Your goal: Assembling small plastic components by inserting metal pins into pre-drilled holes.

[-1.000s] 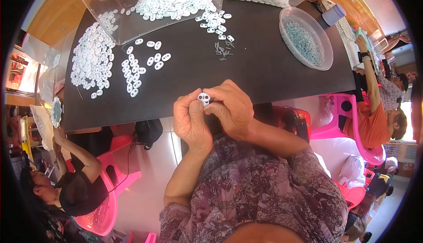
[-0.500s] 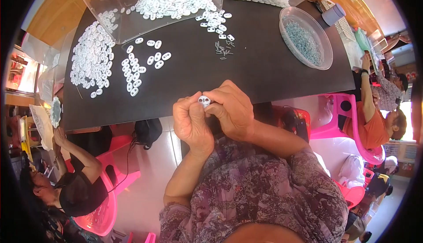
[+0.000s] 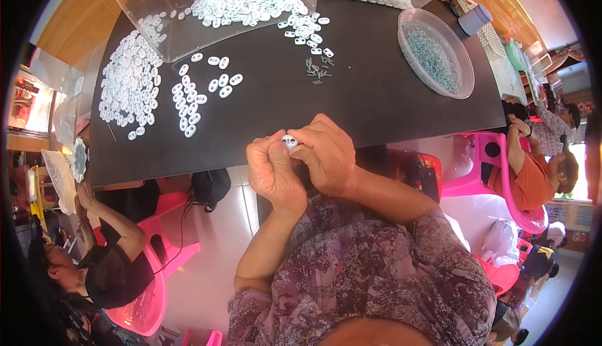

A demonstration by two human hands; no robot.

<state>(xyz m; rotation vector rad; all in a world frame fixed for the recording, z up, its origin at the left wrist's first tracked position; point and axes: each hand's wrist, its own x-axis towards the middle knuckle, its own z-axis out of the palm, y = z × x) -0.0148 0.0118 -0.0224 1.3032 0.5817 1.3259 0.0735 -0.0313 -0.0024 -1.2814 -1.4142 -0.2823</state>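
Between my two hands, just off the table's near edge, is a small white oval plastic piece [image 3: 289, 141] with dark openings. My left hand [image 3: 274, 171] pinches it from the left, thumb and fingertips pressed together. My right hand [image 3: 327, 156] closes on its right side, covering part of it. Whether a pin sits in the piece is too small to tell. Ahead on the dark table [image 3: 263, 107] lie a small group of thin grey pins [image 3: 318, 70] and some loose white oval pieces [image 3: 307, 31]. More such pieces [image 3: 189, 104] are spread left of centre.
A large pile of white pieces [image 3: 130, 82] covers the table's left side. A clear bin [image 3: 219, 40] holds more at the back. At right stands a round clear tub [image 3: 465, 82] of bluish pins, near a grey-capped container [image 3: 475, 20]. People sit on pink chairs at both sides.
The white piece has tilted slightly between my fingers, and my right hand has shifted a little left. At the right, a seated person's arm has lowered.
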